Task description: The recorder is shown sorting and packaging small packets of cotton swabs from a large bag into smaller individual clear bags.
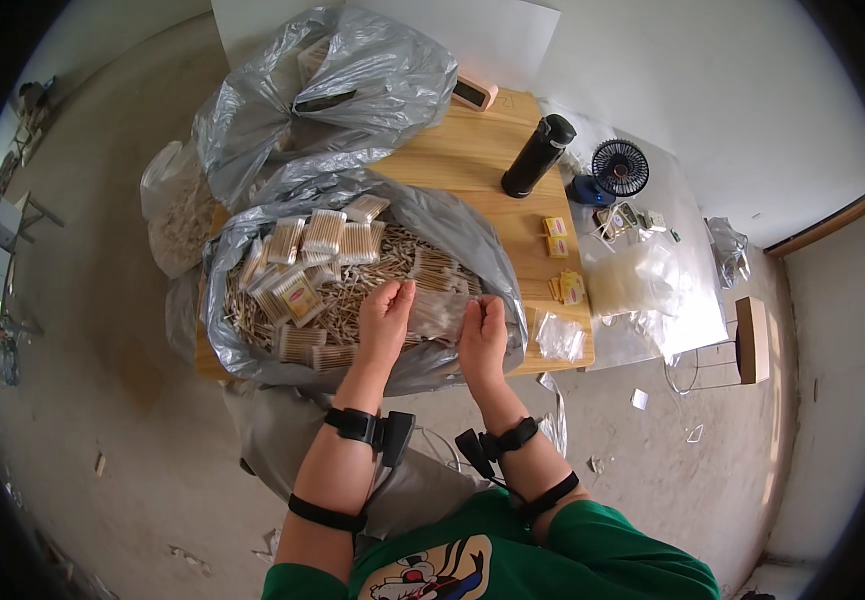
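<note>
Black flask (538,155), small blue fan (615,170) beside it; yellow packets (555,235) on wooden table (472,150).

Bright, even daylight, soft shadows, sharp centre; fisheye bending and dark vignette toward the rim.

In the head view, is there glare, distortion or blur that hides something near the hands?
Head view: fisheye bends the table edges and darkens the corners; daylight glares off the grey plastic bag; left hand and right hand look sharp, the clear packet between the fingers is hard to see.
</note>
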### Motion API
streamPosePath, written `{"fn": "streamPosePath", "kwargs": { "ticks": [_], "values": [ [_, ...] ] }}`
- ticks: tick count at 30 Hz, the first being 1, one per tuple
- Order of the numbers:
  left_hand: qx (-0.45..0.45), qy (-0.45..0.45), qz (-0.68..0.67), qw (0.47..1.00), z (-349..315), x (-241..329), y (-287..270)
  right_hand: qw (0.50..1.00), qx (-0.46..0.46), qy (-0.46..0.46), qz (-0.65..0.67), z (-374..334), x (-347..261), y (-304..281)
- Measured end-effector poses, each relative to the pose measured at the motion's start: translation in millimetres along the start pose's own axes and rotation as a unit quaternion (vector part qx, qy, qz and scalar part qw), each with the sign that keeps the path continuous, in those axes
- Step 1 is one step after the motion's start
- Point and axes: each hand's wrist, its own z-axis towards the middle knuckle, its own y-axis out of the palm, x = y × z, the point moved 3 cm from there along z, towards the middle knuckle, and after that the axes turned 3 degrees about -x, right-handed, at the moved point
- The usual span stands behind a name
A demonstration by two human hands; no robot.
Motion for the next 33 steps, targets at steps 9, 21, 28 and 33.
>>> {"fn": "streamPosePath", "kwargs": {
  "ticks": [9,21,28,33],
  "values": [
    [0.187,-0.12,-0.105,0.969,1,-38,-21,0.994,-0.01,-0.103,-0.018,-11,-44,6],
    [0.028,0.031,0.156,0.987,-3,0,0,0.993,0.034,-0.084,-0.07,-10,-31,-33],
    [0.152,-0.091,-0.016,0.984,12,-17,-46,0.98,0.112,0.084,-0.142,22,51,-158],
    [0.145,-0.07,0.025,0.987,12,-21,-44,0.908,0.01,0.146,-0.393,27,75,-185]
  ]
}}
